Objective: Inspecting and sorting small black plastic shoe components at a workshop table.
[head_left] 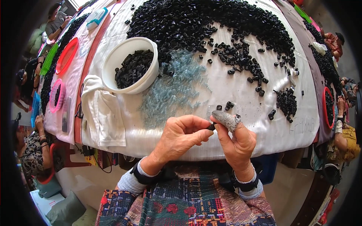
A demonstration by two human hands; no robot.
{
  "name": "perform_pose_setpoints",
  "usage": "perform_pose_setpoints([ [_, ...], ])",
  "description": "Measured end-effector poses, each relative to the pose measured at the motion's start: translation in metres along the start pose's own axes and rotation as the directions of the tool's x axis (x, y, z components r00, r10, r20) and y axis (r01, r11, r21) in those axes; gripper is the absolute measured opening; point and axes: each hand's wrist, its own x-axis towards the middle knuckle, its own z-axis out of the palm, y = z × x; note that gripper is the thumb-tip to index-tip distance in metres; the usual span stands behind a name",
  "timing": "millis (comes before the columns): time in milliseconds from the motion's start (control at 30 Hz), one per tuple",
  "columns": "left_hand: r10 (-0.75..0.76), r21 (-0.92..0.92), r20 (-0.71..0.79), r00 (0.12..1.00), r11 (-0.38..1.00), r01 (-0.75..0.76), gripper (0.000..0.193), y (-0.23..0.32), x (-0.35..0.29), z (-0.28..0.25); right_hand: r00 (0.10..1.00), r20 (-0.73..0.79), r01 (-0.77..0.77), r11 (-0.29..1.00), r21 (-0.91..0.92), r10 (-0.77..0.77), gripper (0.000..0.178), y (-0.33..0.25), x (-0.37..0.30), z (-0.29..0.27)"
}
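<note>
fingers, left hand (pixel 174 136): pinched on 1 black piece (pixel 212 126); right hand (pixel 240 144): curled, hold unclear, grey cover (pixel 226 120) likely protective; white bowl (pixel 148 80), 10 o'clock, presumably for reach.

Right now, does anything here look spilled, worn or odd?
The grey finger cover on the right hand looks rough and stained, as if worn. Otherwise, nothing clearly stands out; the black pieces lie heaped and scattered.
</note>
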Motion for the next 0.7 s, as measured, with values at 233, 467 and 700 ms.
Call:
perform_pose_setpoints([
  [233,0.015,0.008,-0.031,0.999,1.0,-0.015,0.02,-0.0022,0.0,0.0029,0.97,-0.092,-0.208,0.963,0.17,0.226,0.025,-0.0037,-0.0062,0.0038],
  [467,0.031,-0.048,-0.016,0.999,0.998,-0.032,0.019,-0.005,0.0015,0.0013,0.997,-0.075,0.0,0.999,-0.046,-0.003,0.023,0.0014,-0.0064,0.0063],
  [700,-0.021,-0.1,-0.05,0.999,0.995,0.016,0.017,-0.0062,0.0051,0.0018,0.997,-0.072,0.023,0.991,-0.133,-0.033,0.022,-0.001,-0.0057,0.0096],
])
